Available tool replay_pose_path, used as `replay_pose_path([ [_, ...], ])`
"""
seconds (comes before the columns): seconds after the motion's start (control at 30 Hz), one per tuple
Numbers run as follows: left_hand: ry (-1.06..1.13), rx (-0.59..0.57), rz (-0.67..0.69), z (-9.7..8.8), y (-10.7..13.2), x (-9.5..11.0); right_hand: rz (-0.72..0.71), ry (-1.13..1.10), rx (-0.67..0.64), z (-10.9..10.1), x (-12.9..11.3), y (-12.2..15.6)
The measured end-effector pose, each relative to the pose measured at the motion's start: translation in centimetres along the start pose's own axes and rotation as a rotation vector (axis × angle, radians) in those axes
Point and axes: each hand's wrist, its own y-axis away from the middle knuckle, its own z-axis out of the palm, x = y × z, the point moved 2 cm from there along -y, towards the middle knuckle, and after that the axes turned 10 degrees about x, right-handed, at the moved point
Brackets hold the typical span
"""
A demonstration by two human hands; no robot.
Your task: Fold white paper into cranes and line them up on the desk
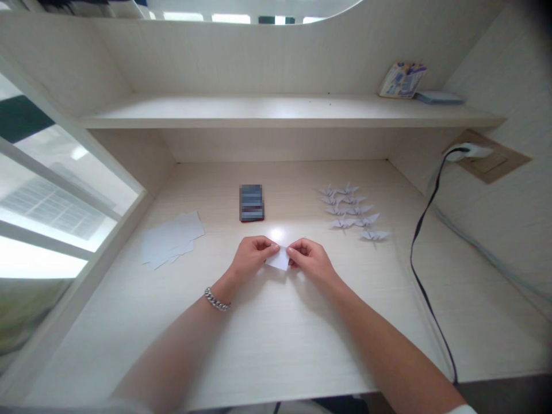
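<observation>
A small folded piece of white paper (278,260) is pinched between my two hands, just above the middle of the desk. My left hand (255,253) grips its left upper edge between thumb and fingers, a chain bracelet (217,299) on that wrist. On the opposite edge, my right hand (311,257) pinches the paper, its lower fingers curled. Several folded white paper cranes (349,210) stand in rows to the right, beyond my right hand. Loose white paper sheets (172,238) lie overlapping on the left. The folds on the held paper are too small to make out.
A phone (252,203) lies behind my hands, its screen blurred. A black cable (414,241) runs from the wall socket (491,158) down the desk's right side. Above the desk is a shelf (259,108) with a small colourful box (402,80). A window frame borders the left.
</observation>
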Motion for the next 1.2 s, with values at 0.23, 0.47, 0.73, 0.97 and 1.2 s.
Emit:
replay_pose_path([
  [0.23, 0.033, 0.033, -0.025, 0.17, -0.02, -0.21, -0.016, 0.045, 0.076, 0.34, 0.32, -0.06],
  [0.47, 0.139, 0.013, -0.101, 0.32, 0.16, -0.38, -0.059, 0.002, 0.150, 0.29, 0.16, -0.09],
  [0.73, 0.144, 0.025, -0.092, 0.28, 0.03, -0.39, 0.049, -0.066, 0.046, 0.18, 0.61, -0.38],
  [0.97, 0.195, 0.030, -0.090, 0.29, -0.04, -0.37, 0.009, -0.038, 0.039, 0.08, 0.34, -0.14],
  [1.2, 0.236, -0.009, -0.149, 0.12, 0.16, -0.34, -0.006, -0.042, 0.120, -0.44, 0.32, -0.36],
])
